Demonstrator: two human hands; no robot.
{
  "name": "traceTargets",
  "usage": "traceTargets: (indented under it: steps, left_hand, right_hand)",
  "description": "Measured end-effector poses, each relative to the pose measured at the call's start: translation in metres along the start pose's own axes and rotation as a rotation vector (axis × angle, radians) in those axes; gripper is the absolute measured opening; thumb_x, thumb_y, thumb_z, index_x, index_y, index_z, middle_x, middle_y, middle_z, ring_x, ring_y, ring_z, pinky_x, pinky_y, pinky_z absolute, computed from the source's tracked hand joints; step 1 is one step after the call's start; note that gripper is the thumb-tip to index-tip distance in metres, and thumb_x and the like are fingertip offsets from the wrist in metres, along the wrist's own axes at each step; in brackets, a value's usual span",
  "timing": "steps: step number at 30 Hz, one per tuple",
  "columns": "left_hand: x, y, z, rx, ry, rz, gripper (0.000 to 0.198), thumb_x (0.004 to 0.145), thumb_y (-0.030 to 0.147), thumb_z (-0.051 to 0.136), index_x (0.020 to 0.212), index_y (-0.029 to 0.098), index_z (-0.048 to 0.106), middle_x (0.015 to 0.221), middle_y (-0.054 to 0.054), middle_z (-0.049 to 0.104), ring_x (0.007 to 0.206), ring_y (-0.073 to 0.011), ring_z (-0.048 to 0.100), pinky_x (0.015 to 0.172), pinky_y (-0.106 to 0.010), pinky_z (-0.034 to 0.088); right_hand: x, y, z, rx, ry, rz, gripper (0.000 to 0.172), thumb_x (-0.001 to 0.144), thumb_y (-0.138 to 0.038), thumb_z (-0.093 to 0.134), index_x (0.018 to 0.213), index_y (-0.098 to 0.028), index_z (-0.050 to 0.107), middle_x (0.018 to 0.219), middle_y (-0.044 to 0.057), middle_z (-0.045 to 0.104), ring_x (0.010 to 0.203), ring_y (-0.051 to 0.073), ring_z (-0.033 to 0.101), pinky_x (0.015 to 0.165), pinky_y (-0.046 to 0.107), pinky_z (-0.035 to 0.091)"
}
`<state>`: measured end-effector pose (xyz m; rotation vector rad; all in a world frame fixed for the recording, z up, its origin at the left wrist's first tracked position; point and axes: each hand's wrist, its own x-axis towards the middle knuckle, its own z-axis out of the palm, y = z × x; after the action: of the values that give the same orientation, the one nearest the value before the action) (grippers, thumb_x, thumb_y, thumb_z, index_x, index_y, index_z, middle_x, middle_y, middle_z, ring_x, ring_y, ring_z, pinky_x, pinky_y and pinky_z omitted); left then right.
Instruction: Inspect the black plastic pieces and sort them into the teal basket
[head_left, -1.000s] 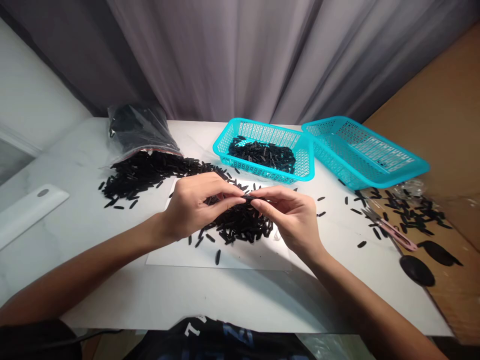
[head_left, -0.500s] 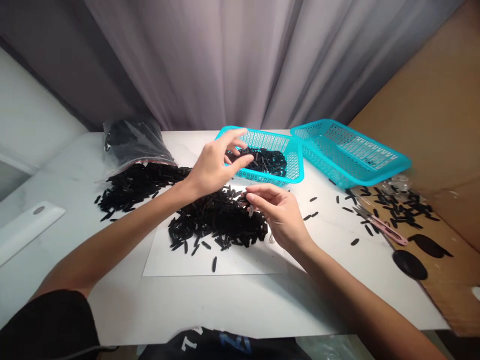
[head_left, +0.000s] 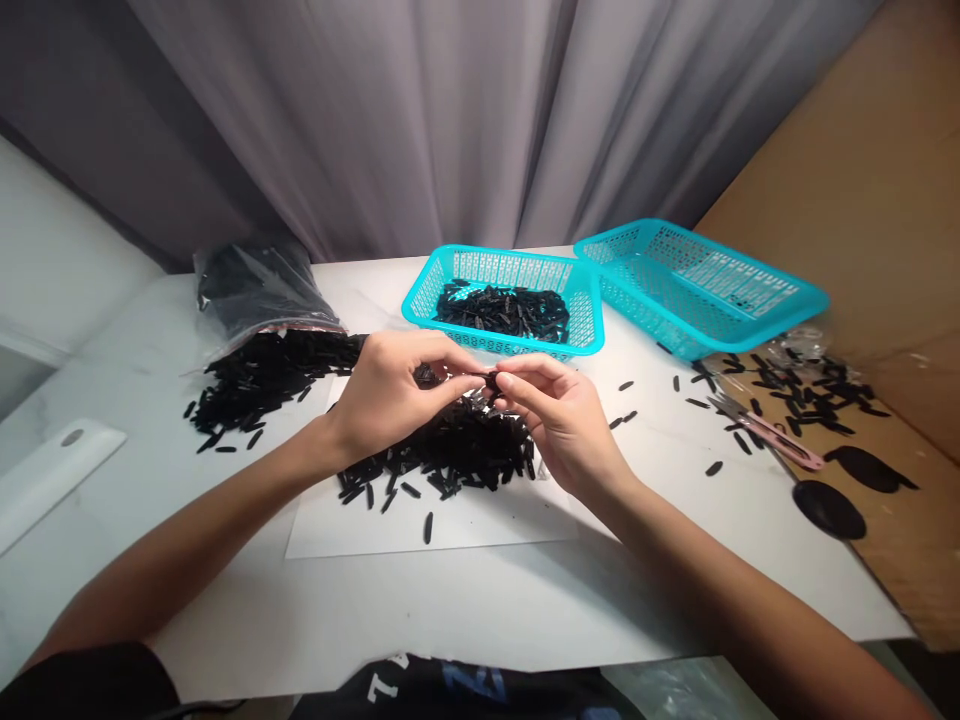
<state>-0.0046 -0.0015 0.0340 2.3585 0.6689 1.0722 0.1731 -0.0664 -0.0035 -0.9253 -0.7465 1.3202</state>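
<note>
My left hand (head_left: 401, 390) and my right hand (head_left: 562, 420) meet above the pile of small black oblong pieces (head_left: 442, 450). Between their fingertips is a small black piece (head_left: 492, 383), pinched from both sides; its exact kind is too small to make out. The pile lies on a white sheet (head_left: 480, 530), with a few loose pieces in front of it. Just behind my hands stands a turquoise plastic basket (head_left: 592, 335), its bottom covered with more of the black pieces.
A second turquoise basket (head_left: 757, 340) sits at the back right. Scissors with pink handles (head_left: 787, 445), black oval pads (head_left: 829, 508) and scattered black pieces lie at the right. A clear plastic bag (head_left: 259, 290) and another black heap (head_left: 262, 385) are at the left.
My left hand has come back from over the basket to my right hand, its fingers closing on the small black piece. My right hand stays nearly in place.
</note>
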Motion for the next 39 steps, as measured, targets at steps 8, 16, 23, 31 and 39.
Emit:
traceTargets:
  steps: [8,16,23,31,39]
  left_hand:
    - [-0.0068,-0.0005,-0.0022,-0.074,0.061,-0.009,0.004,0.080,0.016,0.080,0.082,0.017,0.076,0.079,-0.003,0.078,0.069,-0.0135,0.072,0.064,-0.023,0.059]
    - [-0.0085,-0.0010,-0.0013,-0.132,0.059,0.041,0.008,0.081,0.020,0.080,0.082,0.016,0.074,0.080,-0.004,0.078,0.073,-0.0146,0.074,0.068,-0.025,0.062]
    - [-0.0086,-0.0020,-0.0040,-0.073,0.048,0.113,0.010,0.081,0.022,0.081,0.082,0.017,0.072,0.079,-0.003,0.077,0.072,-0.0144,0.073,0.068,-0.026,0.060]
    - [-0.0084,-0.0021,-0.0085,0.037,0.059,0.208,0.009,0.081,0.026,0.081,0.082,0.023,0.073,0.079,-0.001,0.078,0.072,-0.0161,0.072,0.070,-0.030,0.058]
    - [-0.0089,-0.0019,-0.0097,0.091,0.059,0.246,0.007,0.084,0.029,0.078,0.083,0.024,0.073,0.080,0.000,0.078,0.072,-0.0165,0.073,0.072,-0.031,0.058]
  right_hand:
    - [-0.0002,-0.0012,0.0003,-0.045,-0.061,0.035,0.020,0.068,-0.027,0.089,0.085,-0.021,0.078,0.085,0.001,0.076,0.075,0.013,0.068,0.069,0.027,0.057]
    - [-0.0017,-0.0044,-0.0010,-0.038,-0.121,0.061,0.019,0.071,-0.026,0.087,0.088,-0.023,0.079,0.084,0.001,0.077,0.074,0.014,0.070,0.064,0.025,0.056]
    - [-0.0023,-0.0088,-0.0009,-0.058,-0.155,0.040,0.015,0.072,-0.025,0.086,0.086,-0.023,0.080,0.082,0.001,0.078,0.069,0.013,0.070,0.061,0.024,0.055]
    - [-0.0046,-0.0070,-0.0022,-0.105,-0.173,-0.013,0.013,0.076,-0.025,0.084,0.088,-0.024,0.079,0.079,0.000,0.077,0.070,0.015,0.071,0.062,0.026,0.056]
    - [-0.0056,-0.0083,-0.0007,-0.122,-0.157,-0.044,0.012,0.075,-0.025,0.084,0.086,-0.025,0.079,0.080,0.000,0.077,0.069,0.015,0.070,0.060,0.026,0.056]
